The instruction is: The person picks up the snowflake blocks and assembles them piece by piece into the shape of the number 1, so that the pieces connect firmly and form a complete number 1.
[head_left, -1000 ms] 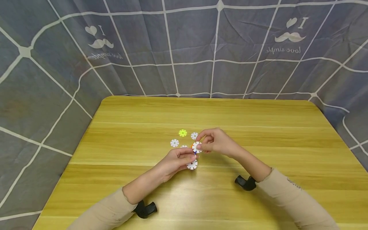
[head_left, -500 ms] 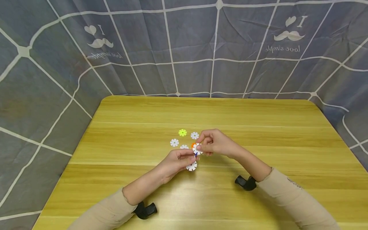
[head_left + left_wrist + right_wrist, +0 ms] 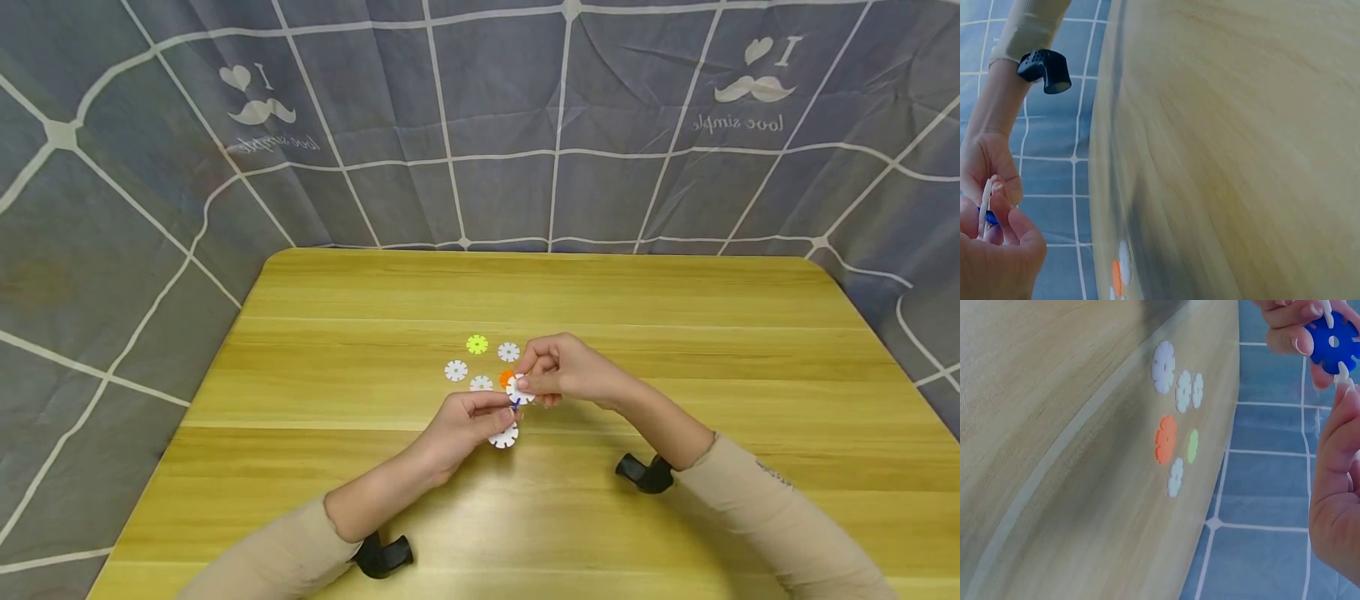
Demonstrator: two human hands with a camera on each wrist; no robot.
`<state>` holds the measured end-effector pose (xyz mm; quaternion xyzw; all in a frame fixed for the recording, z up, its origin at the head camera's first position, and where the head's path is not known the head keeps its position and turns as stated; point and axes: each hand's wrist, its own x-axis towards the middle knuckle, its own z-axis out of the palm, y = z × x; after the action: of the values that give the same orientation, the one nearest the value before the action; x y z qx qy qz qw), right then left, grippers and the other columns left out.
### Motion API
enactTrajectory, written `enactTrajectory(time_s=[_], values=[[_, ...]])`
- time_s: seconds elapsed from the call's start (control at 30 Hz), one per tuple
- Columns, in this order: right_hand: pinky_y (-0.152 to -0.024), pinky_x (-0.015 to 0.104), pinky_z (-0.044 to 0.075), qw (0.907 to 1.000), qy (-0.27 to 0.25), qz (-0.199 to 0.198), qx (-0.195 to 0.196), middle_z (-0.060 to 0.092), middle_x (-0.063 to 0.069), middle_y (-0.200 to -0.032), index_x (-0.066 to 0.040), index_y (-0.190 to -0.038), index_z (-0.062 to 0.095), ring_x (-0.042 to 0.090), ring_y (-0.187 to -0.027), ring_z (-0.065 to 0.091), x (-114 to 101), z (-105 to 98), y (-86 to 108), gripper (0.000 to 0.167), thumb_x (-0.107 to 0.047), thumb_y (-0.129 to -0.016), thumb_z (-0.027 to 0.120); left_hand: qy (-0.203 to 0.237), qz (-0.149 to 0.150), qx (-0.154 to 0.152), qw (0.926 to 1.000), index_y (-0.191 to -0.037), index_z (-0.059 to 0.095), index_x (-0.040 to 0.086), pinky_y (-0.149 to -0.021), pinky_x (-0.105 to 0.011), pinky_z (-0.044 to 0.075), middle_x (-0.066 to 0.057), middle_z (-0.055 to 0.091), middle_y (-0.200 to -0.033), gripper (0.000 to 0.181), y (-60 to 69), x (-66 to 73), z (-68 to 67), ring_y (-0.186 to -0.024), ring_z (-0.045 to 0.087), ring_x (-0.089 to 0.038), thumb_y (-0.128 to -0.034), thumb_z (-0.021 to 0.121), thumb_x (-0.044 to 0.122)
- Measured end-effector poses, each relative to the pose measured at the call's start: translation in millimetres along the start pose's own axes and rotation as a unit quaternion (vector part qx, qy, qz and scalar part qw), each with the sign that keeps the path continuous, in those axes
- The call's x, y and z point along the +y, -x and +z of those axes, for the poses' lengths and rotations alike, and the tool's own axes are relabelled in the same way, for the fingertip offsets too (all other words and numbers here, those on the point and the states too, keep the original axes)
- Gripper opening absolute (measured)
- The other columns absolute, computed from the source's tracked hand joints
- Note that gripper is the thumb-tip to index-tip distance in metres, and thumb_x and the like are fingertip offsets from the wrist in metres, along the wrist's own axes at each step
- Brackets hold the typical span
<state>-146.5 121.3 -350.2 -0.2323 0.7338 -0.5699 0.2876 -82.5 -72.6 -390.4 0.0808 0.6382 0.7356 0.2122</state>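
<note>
"Trouble could start where?"

"First, the left hand (image 3: 468, 425) pinches the lower white disc (image 3: 507, 439). Between it and the upper white disc (image 3: 517, 392), pinched by the right hand (image 3: 561, 369), stands the blue disc (image 3: 1322, 349). I think a sideways twist could part them; how deeply they fit, I cannot tell."

"And behind?"

"The orange disc (image 3: 505, 379) lies close, then loose white discs (image 3: 451, 372) and the yellow-green disc (image 3: 472, 344); a hand held low could push them."

"Is there room?"

"Yes, the tabletop (image 3: 697, 333) is wide on both sides, until its far edge (image 3: 637, 258) before the grey curtain (image 3: 498, 204)."
</note>
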Motion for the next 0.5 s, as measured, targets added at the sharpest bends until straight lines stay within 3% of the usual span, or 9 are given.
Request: enactTrajectory(time_s=[0.27, 0.5], values=[[-0.045, 0.019, 0.042, 0.9997, -0.021, 0.009, -0.001, 0.059, 0.004, -0.06, 0.004, -0.082, 0.055, 0.01, -0.049, 0.052, 2.4, -2.4, 4.5, 0.008, 0.002, -0.086, 0.062, 0.021, 0.001, 0.017, 0.9996, -0.119, 0.051, -0.018, -0.082, -0.02, 0.049, -0.029, 0.059, -0.114, 0.033, 2.9, -2.2, 12.6, -0.099, 0.06, -0.016, -0.0928, 0.055, 0.003], [-0.045, 0.017, 0.043, 0.9987, -0.049, 0.011, 0.01, 0.06, 0.003, -0.063, 0.006, -0.085, 0.056, 0.009, -0.05, 0.052, 4.0, -0.8, 4.2, 0.007, 0.003, -0.085, 0.062, 0.028, 0.016, 0.044, 0.9985, -0.117, 0.052, -0.018, -0.083, -0.021, 0.05, -0.03, 0.058, -0.113, 0.034, 2.3, -4.7, 16.9, -0.1, 0.06, -0.018, -0.0917, 0.057, 0.003]])
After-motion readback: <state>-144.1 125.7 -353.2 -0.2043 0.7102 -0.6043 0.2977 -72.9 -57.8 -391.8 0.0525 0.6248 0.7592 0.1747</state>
